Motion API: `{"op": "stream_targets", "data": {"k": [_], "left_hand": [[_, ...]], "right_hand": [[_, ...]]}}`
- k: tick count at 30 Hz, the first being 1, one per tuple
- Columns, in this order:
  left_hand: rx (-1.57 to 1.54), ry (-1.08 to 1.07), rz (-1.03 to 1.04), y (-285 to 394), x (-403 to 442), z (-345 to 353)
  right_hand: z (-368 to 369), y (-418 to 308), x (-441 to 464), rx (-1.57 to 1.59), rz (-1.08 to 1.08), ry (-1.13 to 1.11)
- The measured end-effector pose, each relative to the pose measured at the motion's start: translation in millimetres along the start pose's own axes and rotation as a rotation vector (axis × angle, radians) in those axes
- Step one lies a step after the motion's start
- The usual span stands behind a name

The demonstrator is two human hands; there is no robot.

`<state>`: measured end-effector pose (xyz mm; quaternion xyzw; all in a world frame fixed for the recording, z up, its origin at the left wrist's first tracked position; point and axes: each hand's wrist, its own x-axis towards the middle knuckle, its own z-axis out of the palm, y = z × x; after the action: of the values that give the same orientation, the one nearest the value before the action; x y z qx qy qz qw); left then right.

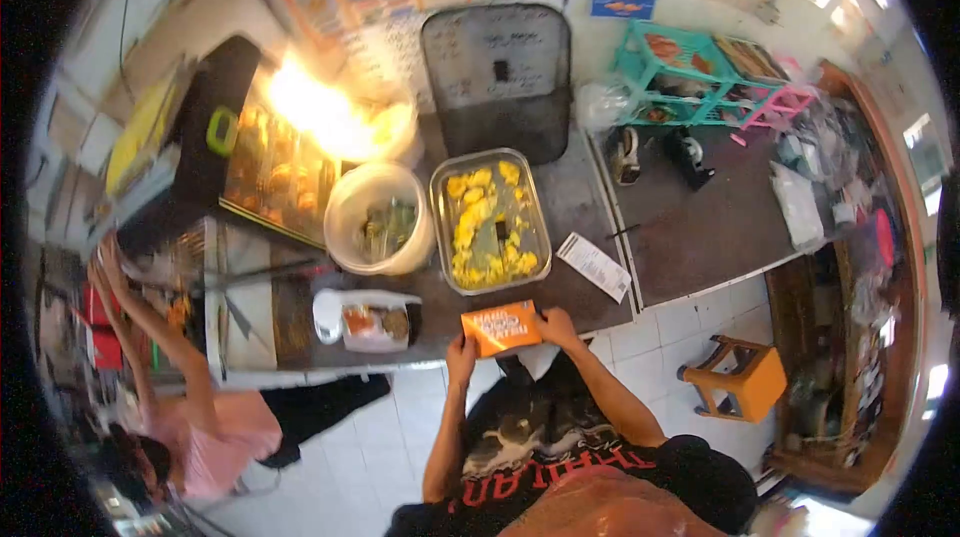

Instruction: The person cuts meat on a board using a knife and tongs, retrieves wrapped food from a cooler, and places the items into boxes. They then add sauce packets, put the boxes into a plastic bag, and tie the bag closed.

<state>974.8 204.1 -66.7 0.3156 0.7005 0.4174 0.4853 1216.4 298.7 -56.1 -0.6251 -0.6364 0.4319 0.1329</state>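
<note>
An orange box (500, 330) with white lettering is held at the near edge of a dark counter (690, 227), in front of the wearer. Both hands are grasping it: the left hand (462, 355) at its left end, the right hand (552, 326) at its right end. Whether the box touches the counter cannot be told.

Just beyond the box, a rectangular tray (439, 199) holds scattered yellow pieces (470, 225). A white tub (345, 259) stands just left of the tray, and a white paper container (403, 337) with brownish food lies near the left of the box. To the right of the box, a printed white slip (594, 268) lies at a slant. Farther left is a brightly lit display case (285, 177); at the far right, a teal rack (668, 77). On the floor at right is an orange stool (755, 385). Another person in a pink shirt (225, 432) is at left, arms raised toward the case.
</note>
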Motion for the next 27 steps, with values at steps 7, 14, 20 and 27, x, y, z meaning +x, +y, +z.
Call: {"op": "stream_targets", "data": {"k": [7, 14, 20, 27], "left_hand": [[0.197, 0.057, 0.093, -63, 30, -7], [0.042, 0.028, 0.106, -37, 12, 4], [0.320, 0.054, 0.233, -85, 33, 7], [0.563, 0.083, 0.239, -49, 11, 10]], "right_hand": [[0, -35, 0, -0.023, 0.151, -0.032], [22, 1, 0, -0.066, 0.175, -0.017], [23, -2, -5, 0.056, 0.122, 0.026], [35, 13, -2, -0.202, -0.023, 0.080]]}}
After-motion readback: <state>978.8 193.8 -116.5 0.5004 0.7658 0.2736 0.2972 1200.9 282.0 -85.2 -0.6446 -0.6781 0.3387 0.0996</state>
